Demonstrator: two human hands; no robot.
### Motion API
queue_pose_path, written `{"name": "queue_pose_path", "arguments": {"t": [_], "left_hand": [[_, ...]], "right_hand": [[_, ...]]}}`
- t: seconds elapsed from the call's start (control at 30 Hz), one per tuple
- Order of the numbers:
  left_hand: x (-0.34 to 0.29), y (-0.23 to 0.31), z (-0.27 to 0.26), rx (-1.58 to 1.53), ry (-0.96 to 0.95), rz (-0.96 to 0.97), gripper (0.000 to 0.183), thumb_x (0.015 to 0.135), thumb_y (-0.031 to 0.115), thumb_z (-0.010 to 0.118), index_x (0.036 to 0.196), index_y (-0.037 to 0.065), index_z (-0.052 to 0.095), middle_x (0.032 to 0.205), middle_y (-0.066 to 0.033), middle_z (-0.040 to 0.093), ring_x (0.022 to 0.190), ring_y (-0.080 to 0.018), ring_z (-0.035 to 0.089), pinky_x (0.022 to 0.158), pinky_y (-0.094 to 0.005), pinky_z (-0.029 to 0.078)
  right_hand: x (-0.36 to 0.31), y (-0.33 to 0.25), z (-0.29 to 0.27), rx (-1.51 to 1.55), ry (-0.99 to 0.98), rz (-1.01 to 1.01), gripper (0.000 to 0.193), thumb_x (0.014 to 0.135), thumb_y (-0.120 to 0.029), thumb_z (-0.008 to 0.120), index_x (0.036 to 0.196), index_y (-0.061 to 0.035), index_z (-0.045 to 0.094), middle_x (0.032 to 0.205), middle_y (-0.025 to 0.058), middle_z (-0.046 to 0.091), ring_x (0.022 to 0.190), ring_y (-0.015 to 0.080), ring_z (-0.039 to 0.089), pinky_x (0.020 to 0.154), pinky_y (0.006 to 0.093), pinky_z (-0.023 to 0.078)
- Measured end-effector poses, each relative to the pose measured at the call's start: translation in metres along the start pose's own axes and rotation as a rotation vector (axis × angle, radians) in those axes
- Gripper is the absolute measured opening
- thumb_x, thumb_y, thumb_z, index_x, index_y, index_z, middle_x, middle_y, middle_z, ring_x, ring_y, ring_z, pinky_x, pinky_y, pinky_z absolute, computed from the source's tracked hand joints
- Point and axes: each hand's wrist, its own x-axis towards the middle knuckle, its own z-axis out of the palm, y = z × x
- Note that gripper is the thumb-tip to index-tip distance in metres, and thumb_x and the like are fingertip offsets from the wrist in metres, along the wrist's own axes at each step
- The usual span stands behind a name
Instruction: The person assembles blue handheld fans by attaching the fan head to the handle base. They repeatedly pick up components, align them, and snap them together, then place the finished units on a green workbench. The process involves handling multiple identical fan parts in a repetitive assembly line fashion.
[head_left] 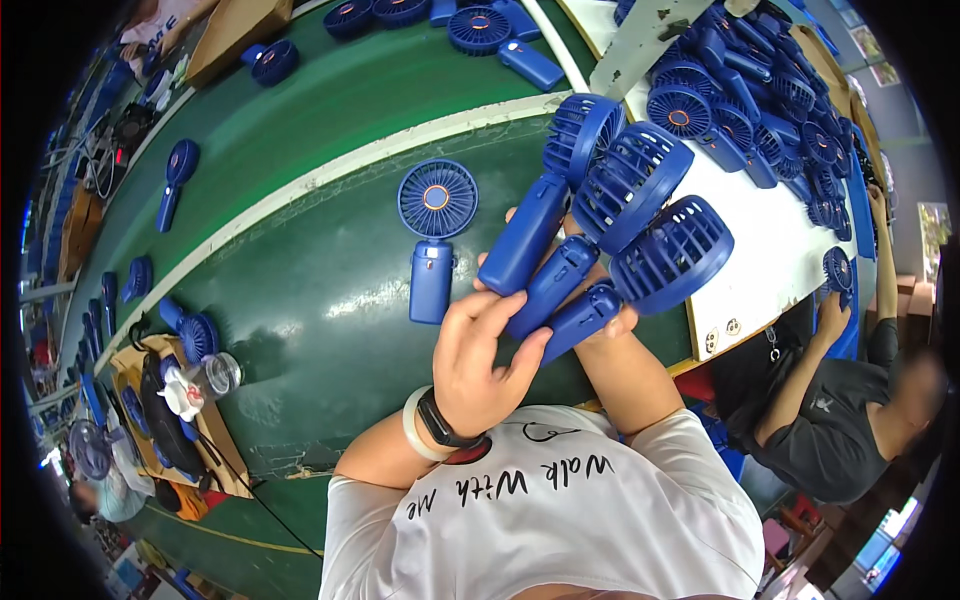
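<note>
Three blue handheld fans are bunched together over the green table (330, 290), their round caged heads pointing up and to the right. They are the left fan (522, 232), the middle fan (632, 185) and the right fan (672, 255). My left hand (480, 360), with a dark watch at its wrist, has its fingers closed on the lower ends of the handles. Beneath the bunch, my right hand (622, 322) supports it, mostly hidden by the handles and heads. Another blue fan (430, 280) lies on the table just left of the bunch.
A large heap of blue fans (750, 90) covers the white table (715, 290) at right, behind a metal post (650, 45). More fans lie across the white strip (300, 185). A cardboard box (225, 450) and clear jar (222, 373) stand left. A co-worker (840, 430) holds a fan at right.
</note>
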Motion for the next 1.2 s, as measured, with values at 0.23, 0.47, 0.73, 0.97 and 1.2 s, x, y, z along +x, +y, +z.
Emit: {"name": "queue_pose_path", "arguments": {"t": [0.23,0.47,0.73,0.97,1.2], "left_hand": [[-0.008,-0.002,0.001,0.012,0.065,-0.03,0.033,0.063,-0.004,0.075,0.094,-0.003,0.065,0.083,-0.009,0.054,0.071,-0.0192,0.054,0.064,-0.0273,0.045],[0.0,-0.015,0.003,-0.042,-0.051,-0.027,0.022,0.07,-0.004,0.07,0.091,-0.003,0.064,0.082,-0.0102,0.056,0.07,-0.0208,0.056,0.062,-0.0275,0.046],[-0.012,-0.075,-0.02,0.651,-0.237,-0.295,0.078,0.065,0.019,0.077,0.129,-0.002,0.038,0.112,-0.0232,0.048,0.104,-0.0386,0.047,0.091,-0.0471,0.038],[0.009,-0.098,-0.049,-1.252,-0.252,-0.927,0.057,0.088,0.028,0.057,0.128,-0.006,0.036,0.116,-0.0238,0.052,0.098,-0.032,0.058,0.081,-0.0433,0.049],[0.0,-0.091,-0.041,-1.709,-0.288,-0.812,0.053,0.091,0.026,0.053,0.133,0.001,0.033,0.125,-0.0233,0.046,0.105,-0.0305,0.055,0.087,-0.0425,0.048]], "right_hand": [[0.018,0.016,0.016,0.198,-0.235,0.008,0.114,0.045,-0.024,0.079,0.142,-0.0165,0.018,0.138,0.0176,0.029,0.122,0.046,0.038,0.102,0.0551,0.035],[-0.015,-0.012,0.006,-0.093,0.235,0.117,0.1,0.048,-0.017,0.081,0.133,-0.0042,0.031,0.126,0.0143,0.045,0.114,0.0302,0.048,0.097,0.0429,0.041],[-0.074,-0.193,0.009,-1.316,0.553,0.28,0.086,0.044,0.001,0.069,0.125,-0.0006,0.04,0.113,0.0099,0.049,0.105,0.0208,0.051,0.09,0.0322,0.041],[-0.09,-0.283,-0.029,-2.29,0.456,0.688,0.072,0.041,0.001,0.067,0.109,-0.0047,0.043,0.129,0.0188,0.036,0.119,0.0352,0.041,0.098,0.0351,0.036],[-0.073,-0.314,-0.104,-2.503,0.304,0.305,0.081,0.058,-0.006,0.075,0.129,-0.0055,0.038,0.135,0.0238,0.034,0.124,0.0392,0.036,0.102,0.0394,0.033]]}}
